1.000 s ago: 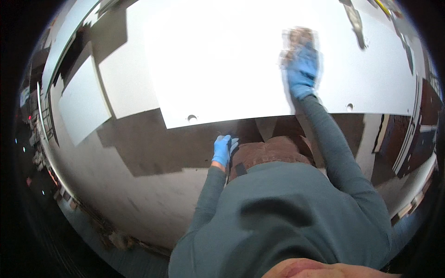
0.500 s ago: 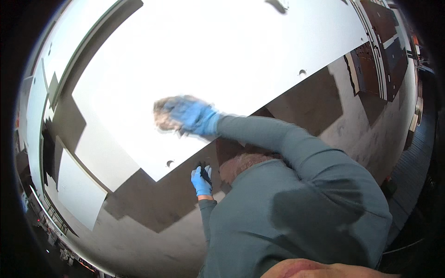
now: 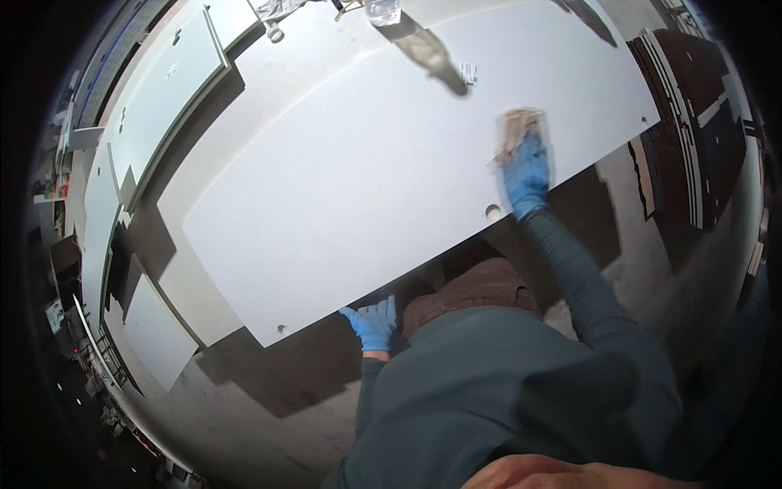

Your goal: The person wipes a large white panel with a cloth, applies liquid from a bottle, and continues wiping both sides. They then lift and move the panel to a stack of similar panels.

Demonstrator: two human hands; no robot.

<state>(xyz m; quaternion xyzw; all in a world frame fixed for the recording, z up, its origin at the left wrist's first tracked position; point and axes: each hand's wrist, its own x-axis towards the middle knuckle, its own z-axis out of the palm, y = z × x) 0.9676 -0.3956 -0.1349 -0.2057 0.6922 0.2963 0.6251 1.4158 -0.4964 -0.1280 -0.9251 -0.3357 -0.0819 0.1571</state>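
Note:
A large white panel (image 3: 350,212) lies in front of me, with round holes along its near edge and a small label (image 3: 469,75) toward the far side. My right hand (image 3: 528,175), in a blue glove, presses a crumpled beige cloth (image 3: 521,130) onto the panel's right part; motion blurs both. At the near edge, left of my body, my gloved left hand (image 3: 373,324) has its thumb and fingers spread, close to the panel's edge and holding nothing I can see.
Beyond the panel stands a clear container (image 3: 383,11), casting a long shadow. More white panels (image 3: 155,106) rest at the left, with a smaller one (image 3: 159,334) lower down. Dark brown and white boards (image 3: 684,122) are stacked at the right.
My right hand has swept the cloth from the panel's left-middle to its right part. My left hand's fingers have spread by the near edge. The view has shifted, showing the container and label.

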